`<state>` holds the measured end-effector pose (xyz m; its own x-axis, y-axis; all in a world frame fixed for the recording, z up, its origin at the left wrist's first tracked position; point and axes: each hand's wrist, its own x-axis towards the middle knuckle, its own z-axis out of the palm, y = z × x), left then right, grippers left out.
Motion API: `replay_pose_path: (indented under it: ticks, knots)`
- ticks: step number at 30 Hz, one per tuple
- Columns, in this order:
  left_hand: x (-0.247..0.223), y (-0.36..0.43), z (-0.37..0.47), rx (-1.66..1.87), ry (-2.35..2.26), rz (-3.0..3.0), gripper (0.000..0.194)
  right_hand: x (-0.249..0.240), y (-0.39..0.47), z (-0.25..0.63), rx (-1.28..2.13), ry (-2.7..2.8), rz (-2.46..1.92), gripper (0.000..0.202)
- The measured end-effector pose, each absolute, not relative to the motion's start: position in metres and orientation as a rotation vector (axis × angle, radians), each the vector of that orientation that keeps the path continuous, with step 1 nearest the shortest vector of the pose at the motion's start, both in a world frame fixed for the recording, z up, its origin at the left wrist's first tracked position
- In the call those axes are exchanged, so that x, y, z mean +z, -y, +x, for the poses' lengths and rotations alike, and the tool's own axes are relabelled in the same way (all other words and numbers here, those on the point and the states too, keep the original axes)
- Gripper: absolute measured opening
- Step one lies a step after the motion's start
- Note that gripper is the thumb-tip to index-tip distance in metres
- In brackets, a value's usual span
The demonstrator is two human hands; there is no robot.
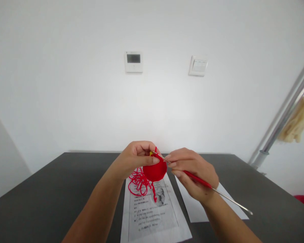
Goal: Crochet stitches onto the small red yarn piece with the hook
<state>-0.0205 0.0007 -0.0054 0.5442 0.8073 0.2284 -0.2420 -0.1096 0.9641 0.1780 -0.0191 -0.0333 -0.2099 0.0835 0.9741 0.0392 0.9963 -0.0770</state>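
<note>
Head view: the left hand (139,156) pinches the upper edge of a rounded, bright red yarn piece (154,172), its thumb laid flat across the near face and its fingers bent behind the rim. Most of the red piece sits below and to the right of that thumb, its lower curve uncovered. A small yellow bit (151,153) shows between the thumb and the forefinger, right at the rim.

The right hand (196,170) has its thumb and foremost fingers closed around a slender metal hook with a red grip (197,179). These fingertips are just beside the piece's right edge; whether they touch it cannot be told. The hook's thin tip reaches the top edge by the left thumb, and its far metal end slants out past the right wrist.

Below the left hand, a loose tangle of thin red yarn (139,184) spreads over a white sheet printed with dark text and a grey picture (152,219). A short twisted red tail (154,193) hangs beneath the piece. A plain white sheet (192,206) lies under the right hand, on a dark grey tabletop (78,189). Beyond rises a white wall (164,108).
</note>
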Motion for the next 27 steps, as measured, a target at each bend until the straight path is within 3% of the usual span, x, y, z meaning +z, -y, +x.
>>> replay_pose_path:
  ticks: [6,15,27]
  knots:
    - [-0.005,0.002,-0.019,0.907,-0.522,1.378,0.023,-0.022,0.023,0.184,-0.111,1.916,-0.092,0.02]
    - [-0.008,0.001,-0.012,0.83,-0.563,1.38,0.029,-0.024,0.011,0.188,-0.421,1.945,-0.098,0.033]
    - [0.004,0.011,-0.013,1.037,-0.605,1.525,0.012,-0.03,0.014,0.185,0.01,1.809,-0.244,0.029]
